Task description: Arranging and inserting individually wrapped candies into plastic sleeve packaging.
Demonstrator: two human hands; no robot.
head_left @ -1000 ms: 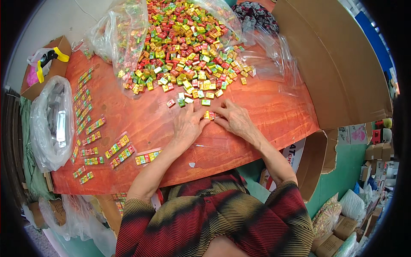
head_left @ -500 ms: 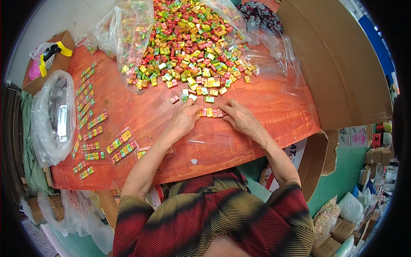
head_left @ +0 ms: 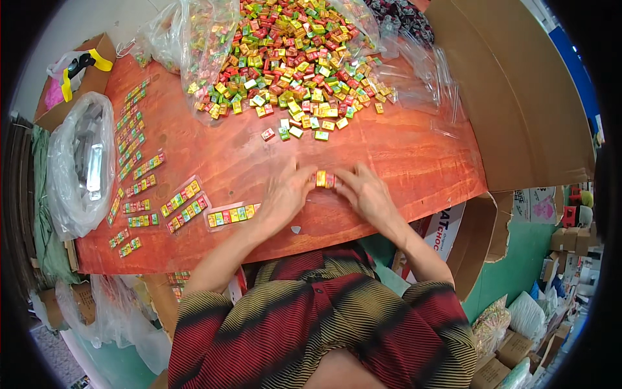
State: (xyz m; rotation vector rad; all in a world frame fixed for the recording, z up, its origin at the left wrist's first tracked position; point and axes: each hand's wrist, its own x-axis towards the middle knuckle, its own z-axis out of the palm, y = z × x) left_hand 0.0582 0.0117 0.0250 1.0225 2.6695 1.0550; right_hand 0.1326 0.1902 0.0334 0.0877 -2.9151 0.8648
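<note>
A short row of small red and yellow boxes (head_left: 325, 179) is pinched end to end between my two hands, near the front middle of the table. My left hand (head_left: 288, 193) grips the row's left end, and its fingers cover part of it. At the other end my right hand (head_left: 370, 196) presses with thumb and fingers. Beyond them lie loose little boxes (head_left: 321, 135) at the edge of a big colourful pile (head_left: 291, 65). Beside my left forearm sits a clear plastic tray with a row of boxes (head_left: 233, 215) in it.
More box rows (head_left: 188, 214) lie across the left of the red wooden table (head_left: 214, 152). A clear bag (head_left: 79, 172) stands at the left edge. Clear plastic trays (head_left: 434, 91) lie at the back right, beside a tall cardboard panel (head_left: 512, 97).
Both hands have drawn the row of boxes slightly toward me, over where the clear tray lay. The filled tray beside my left forearm shows more fully.
</note>
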